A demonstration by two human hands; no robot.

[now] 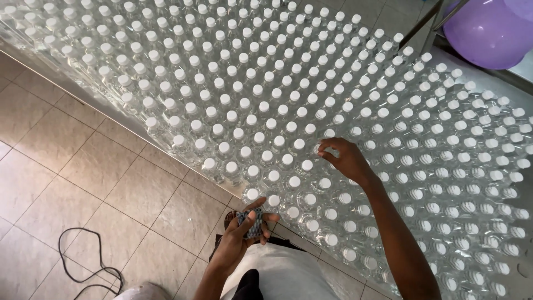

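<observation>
A wide block of clear plastic bottles point(239, 105) with white caps stands packed in rows, wrapped in clear film. My right hand point(343, 159) reaches over the block, its fingertips pinched on one white bottle cap point(318, 148) near the middle. My left hand point(244, 228) hovers at the block's near edge and holds a small dark, patterned object point(252, 222); what it is I cannot tell.
The bottles sit on a beige tiled floor point(78, 161). A black cable point(83, 261) loops on the tiles at lower left. A large purple round container point(488, 30) and a metal frame point(422, 25) stand at the top right.
</observation>
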